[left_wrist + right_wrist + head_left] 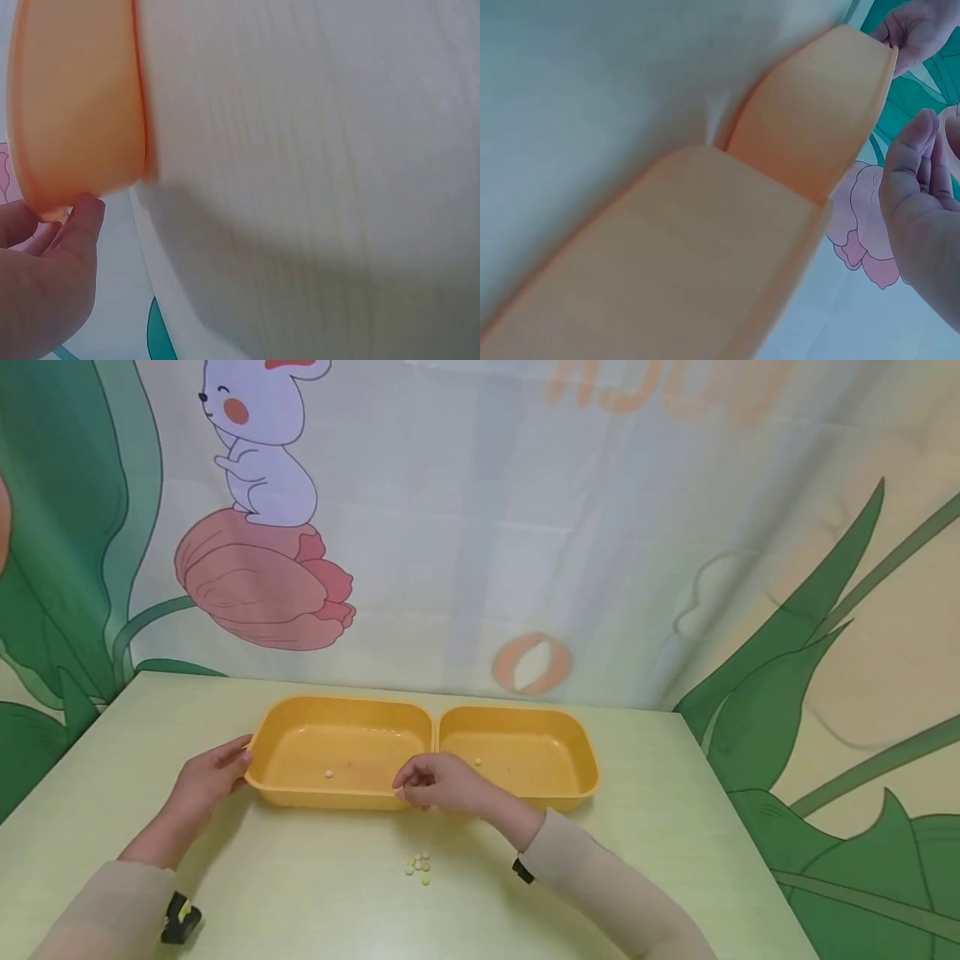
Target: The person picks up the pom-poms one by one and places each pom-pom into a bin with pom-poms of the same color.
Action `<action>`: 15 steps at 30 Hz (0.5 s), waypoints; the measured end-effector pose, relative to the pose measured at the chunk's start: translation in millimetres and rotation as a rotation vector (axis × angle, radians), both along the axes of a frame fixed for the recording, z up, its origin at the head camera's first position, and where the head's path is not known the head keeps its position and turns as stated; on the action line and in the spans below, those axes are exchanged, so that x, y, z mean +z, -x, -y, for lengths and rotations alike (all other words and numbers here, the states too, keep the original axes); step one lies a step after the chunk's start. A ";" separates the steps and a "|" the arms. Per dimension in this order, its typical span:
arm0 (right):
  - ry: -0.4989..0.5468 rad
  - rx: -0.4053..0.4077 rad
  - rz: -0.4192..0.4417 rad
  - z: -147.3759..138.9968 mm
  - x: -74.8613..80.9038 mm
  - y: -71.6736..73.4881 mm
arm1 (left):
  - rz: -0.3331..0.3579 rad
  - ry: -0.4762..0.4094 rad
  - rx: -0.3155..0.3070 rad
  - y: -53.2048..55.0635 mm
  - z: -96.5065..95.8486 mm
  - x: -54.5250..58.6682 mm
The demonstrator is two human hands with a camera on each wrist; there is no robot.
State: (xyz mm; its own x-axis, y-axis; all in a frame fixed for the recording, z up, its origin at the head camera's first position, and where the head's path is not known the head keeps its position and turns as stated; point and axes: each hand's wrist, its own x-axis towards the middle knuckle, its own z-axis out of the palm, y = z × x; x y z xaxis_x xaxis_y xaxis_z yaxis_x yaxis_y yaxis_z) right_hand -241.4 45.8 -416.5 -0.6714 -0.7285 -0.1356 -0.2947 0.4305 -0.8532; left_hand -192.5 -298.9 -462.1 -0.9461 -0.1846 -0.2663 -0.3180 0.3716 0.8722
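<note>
My left hand grips the left end of the left yellow tray; in the left wrist view the thumb lies against its outer wall and the fingers are up by the rim. My right hand is bent over the front rim near where the trays meet, thumb and fingertips close together. I cannot tell whether a bead is between them. A pale pink bead lies in the left tray. Inside the right yellow tray is a yellow bead, close beside the right hand.
Several small white and yellow-green beads lie in a loose cluster on the pale table, in front of the trays. Behind the table hangs a printed cloth with a rabbit and flowers. Both trays stand side by side near the back edge.
</note>
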 end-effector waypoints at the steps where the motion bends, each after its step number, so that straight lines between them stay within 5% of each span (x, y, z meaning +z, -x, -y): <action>1: -0.003 0.000 0.006 -2.8 -1.7 -2.7 | 0.001 -0.004 0.002 -0.2 -0.2 -0.6; 15: -0.007 -0.036 0.041 -29.7 -23.4 -22.6 | 0.000 -0.013 0.009 -2.0 -0.9 0.7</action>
